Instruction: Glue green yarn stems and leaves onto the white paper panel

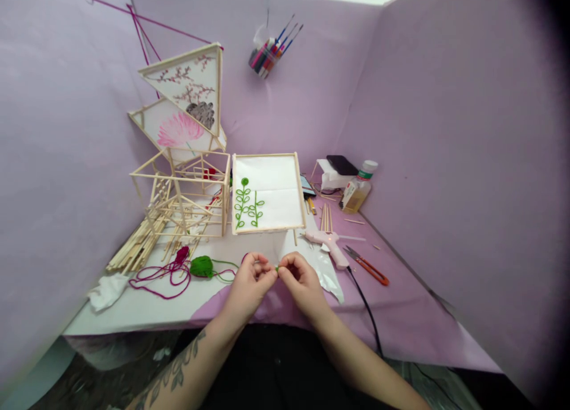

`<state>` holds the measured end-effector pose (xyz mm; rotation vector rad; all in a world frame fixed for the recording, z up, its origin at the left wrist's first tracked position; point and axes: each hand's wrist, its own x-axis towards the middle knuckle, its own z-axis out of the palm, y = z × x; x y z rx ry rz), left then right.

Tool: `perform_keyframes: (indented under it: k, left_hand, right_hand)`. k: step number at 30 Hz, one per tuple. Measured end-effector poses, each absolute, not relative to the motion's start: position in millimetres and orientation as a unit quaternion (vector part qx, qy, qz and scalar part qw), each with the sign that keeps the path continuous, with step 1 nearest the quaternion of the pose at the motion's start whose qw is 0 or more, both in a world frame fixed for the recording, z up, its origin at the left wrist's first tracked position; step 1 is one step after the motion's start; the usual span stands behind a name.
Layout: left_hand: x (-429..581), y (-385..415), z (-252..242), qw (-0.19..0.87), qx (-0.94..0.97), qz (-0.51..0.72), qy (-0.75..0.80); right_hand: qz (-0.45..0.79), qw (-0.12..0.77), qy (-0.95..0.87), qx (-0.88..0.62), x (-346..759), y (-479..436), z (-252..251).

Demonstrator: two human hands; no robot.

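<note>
My left hand (pixel 253 279) and my right hand (pixel 299 282) meet at the fingertips over the table's front part. Pinched between them is a small bit of green yarn (pixel 276 268), mostly hidden by the fingers. Just beyond stands a white panel in a thin wooden frame (pixel 276 178). Green yarn shaped into stems and leaves (pixel 243 205) lies on its lower left, with a round coil topping one stem. To the left of my left hand rests a ball of green yarn (pixel 202 267), beside a loose tangle of magenta yarn (pixel 165 279).
A pink glue gun (pixel 327 243) with a black cord and orange-handled scissors (pixel 367 266) lie at right. Behind them stands a bottle (pixel 357 190). At left are a stick framework (pixel 182 190), piled sticks (pixel 138 240) and painted panels (pixel 196 89). A pen holder (pixel 266 58) hangs on the back wall.
</note>
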<state>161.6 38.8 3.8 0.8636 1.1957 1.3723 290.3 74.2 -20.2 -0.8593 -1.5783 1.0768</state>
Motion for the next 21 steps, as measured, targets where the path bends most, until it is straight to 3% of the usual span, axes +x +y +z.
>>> perform_keyframes:
  k: [11,21]
  left_hand:
    - [154,36,6,0.649,0.406,0.470,0.439]
    - [149,36,8,0.699,0.420,0.400,0.418]
  right_hand:
    - [0.503,0.358,-0.749,-0.241,324,86,-1]
    - [0.508,0.305,-0.781,-0.197,329,87,2]
